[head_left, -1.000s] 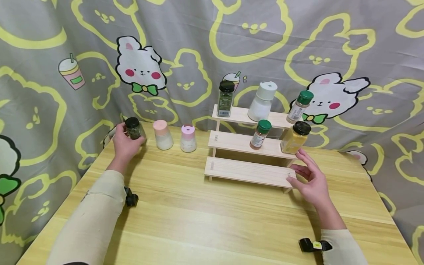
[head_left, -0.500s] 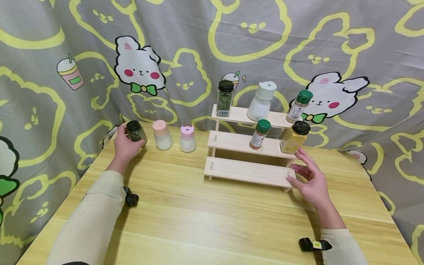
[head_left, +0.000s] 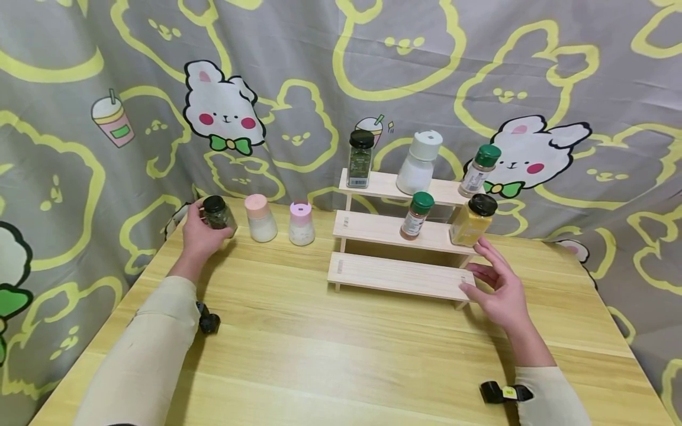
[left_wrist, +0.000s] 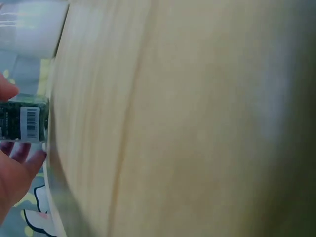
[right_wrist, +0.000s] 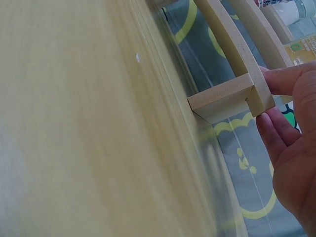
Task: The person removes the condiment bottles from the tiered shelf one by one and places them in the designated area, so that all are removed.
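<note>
The left hand (head_left: 201,235) curls its fingers round a black-capped herb jar (head_left: 219,220) at the far left of the table (head_left: 319,355), its barcode (left_wrist: 30,124) turned to the wrist camera, while over here the right hand (head_left: 503,299) pinches the right end of the rack's lowest shelf (head_left: 399,275). Between jar and rack stand a peach-capped shaker (head_left: 262,222) and a pink-capped shaker (head_left: 302,226). The middle shelf (head_left: 370,226) bears a small green-capped bottle (head_left: 414,222) and a yellow-filled bottle (head_left: 470,226), and the top shelf (head_left: 386,182) three more containers (head_left: 418,171), their print too small for me to read.
</note>
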### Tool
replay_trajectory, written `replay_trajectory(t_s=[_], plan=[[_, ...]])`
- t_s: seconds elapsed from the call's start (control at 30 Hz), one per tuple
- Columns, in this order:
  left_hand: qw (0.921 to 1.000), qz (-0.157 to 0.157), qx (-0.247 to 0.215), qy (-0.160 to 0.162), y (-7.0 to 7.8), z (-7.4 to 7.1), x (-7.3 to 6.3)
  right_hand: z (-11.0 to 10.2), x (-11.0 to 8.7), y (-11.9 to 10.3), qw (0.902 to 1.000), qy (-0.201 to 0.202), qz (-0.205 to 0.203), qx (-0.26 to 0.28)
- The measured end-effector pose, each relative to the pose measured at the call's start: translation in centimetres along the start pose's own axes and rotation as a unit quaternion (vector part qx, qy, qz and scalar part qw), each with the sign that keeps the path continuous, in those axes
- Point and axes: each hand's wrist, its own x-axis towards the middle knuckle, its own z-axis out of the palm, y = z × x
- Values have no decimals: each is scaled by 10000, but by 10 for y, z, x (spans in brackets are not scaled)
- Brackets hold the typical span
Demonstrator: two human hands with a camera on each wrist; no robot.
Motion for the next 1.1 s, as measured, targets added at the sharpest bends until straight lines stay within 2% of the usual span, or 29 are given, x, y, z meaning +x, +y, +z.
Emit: replay_trajectory(t_s=[0.27,0.37,0.47,0.6,0.73,0.9,1.1], plan=[[9997,175,-7,146,14,-11,-6,0,0,-1,10000,34,-9,87],[9989,427,87,151,24,-15,-8,0,0,-1,9999,34,-21,102],[9960,819,270,234,36,-17,-10,0,0,0,9999,30,-19,123],[9896,1281,485,439,54,-19,-13,1,0,0,9999,22,-33,148],[9847,1591,531,469,73,-18,-16,0,0,0,9998,13,-60,174],[9755,2119,343,487,97,-13,-21,0,0,0,9998,4,-64,175],[9592,2770,12,556,126,-6,-27,1,0,-3,9998,-11,-66,173]])
